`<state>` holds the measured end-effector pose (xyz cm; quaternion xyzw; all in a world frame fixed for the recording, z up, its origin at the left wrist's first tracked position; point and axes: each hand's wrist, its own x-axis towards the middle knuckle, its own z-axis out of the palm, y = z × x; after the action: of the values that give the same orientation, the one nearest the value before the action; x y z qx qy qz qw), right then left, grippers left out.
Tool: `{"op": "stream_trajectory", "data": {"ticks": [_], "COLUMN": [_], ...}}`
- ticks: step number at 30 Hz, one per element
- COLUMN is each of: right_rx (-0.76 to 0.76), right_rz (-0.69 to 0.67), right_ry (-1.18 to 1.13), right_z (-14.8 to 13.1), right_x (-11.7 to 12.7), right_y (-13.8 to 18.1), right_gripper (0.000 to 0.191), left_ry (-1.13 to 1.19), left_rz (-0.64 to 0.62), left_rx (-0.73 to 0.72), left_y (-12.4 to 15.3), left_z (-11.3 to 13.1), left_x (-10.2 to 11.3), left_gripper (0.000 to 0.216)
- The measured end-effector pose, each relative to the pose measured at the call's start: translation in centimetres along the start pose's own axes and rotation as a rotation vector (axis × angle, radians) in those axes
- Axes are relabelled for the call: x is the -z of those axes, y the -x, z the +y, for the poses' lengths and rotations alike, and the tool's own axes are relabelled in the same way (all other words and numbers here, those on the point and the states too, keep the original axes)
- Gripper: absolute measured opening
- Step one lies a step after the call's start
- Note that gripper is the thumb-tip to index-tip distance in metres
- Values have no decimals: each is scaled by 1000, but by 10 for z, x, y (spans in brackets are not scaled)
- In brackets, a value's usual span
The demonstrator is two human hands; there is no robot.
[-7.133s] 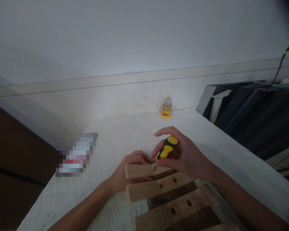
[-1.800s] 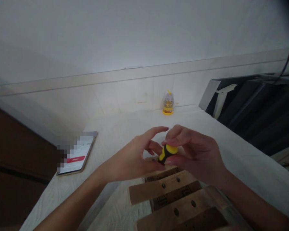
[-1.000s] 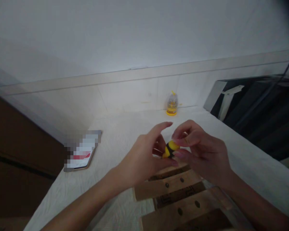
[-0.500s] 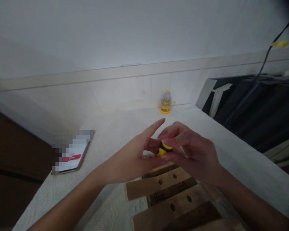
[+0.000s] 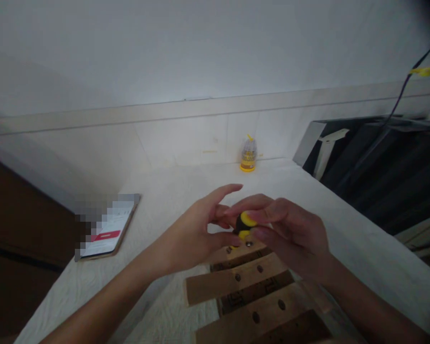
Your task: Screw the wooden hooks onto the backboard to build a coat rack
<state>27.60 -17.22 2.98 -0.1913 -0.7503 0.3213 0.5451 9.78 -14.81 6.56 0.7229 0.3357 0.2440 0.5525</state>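
Observation:
A short yellow-and-black screwdriver [image 5: 244, 225] stands over the farthest wooden slat of a slatted wooden piece [image 5: 232, 281] on the white table [image 5: 179, 191]. My right hand [image 5: 286, 234] is closed round its handle from the right. My left hand [image 5: 197, 231] meets it from the left, thumb and lower fingers pinched at the shaft, index finger stretched out above. The tip is hidden behind the fingers. Dark screws show in the slats nearer me.
A phone [image 5: 105, 227] lies at the table's left edge. A small yellow-based clear jar [image 5: 248, 155] stands at the back against the wall. A dark frame with a white bracket [image 5: 326, 145] and a black cable fills the right side.
Seven seconds ago my left hand held the far slat; it now pinches the screwdriver shaft. Over the last second the handle has turned slightly and dropped nearer the slat.

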Motion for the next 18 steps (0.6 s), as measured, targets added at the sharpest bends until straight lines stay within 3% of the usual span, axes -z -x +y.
{"op": "stream_trajectory", "data": {"ticks": [6, 10, 13, 18], "right_rx": [-9, 35, -55, -54], "right_rz": [251, 98, 14, 38], "right_ry": [131, 126, 37, 112], "right_z": [8, 4, 3, 2], "right_x": [-5, -3, -2, -2], "right_y": [-3, -3, -3, -8], "right_gripper": [23, 20, 15, 14], "left_ry": [-175, -111, 28, 211], "left_rz": [37, 105, 114, -16], "left_rx": [-47, -49, -23, 19], "left_y": [-1, -3, -6, -9], "left_z": [-1, -7, -10, -15], "left_x": [-12, -16, -12, 1], "left_gripper": [74, 77, 88, 100]}}
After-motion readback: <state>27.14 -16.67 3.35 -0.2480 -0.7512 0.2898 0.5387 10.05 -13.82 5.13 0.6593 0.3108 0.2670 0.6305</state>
